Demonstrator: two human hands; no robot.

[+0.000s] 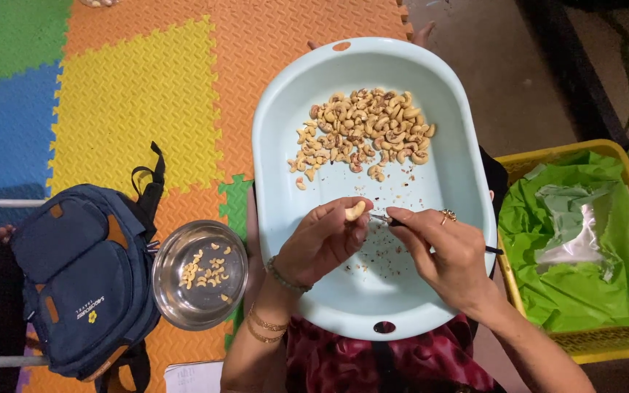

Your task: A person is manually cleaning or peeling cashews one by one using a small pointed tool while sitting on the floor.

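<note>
Item, my left hand (pixel 322 240): fingers curled together, thumb and fingertips pinching one pale cashew nut (pixel 355 210) over the near half of the tub. The nut's long axis runs on a slant, its upper end pointing up and to the right, toward the tool tip.

Item, my right hand (pixel 449 251): fingers pressed together around a small dark-handled knife (pixel 402 221). The tool lies nearly level, its metal tip pointing left at the nut, its handle end sticking out to the right past my hand. A ring sits on one finger.

Item, pale blue oval tub (pixel 278 145): resting across my lap, holding a heap of cashews (pixel 362 135) in its far half and scattered skin flakes below it.

Item, steel bowl (pixel 172 298): on the foam mat (pixel 140 94) left of the tub, a few pale kernels inside.

Item, blue backpack (pixel 81 284): just beside the bowl.

Item, yellow crate (pixel 598 346): right of the tub, lined with green plastic.
</note>
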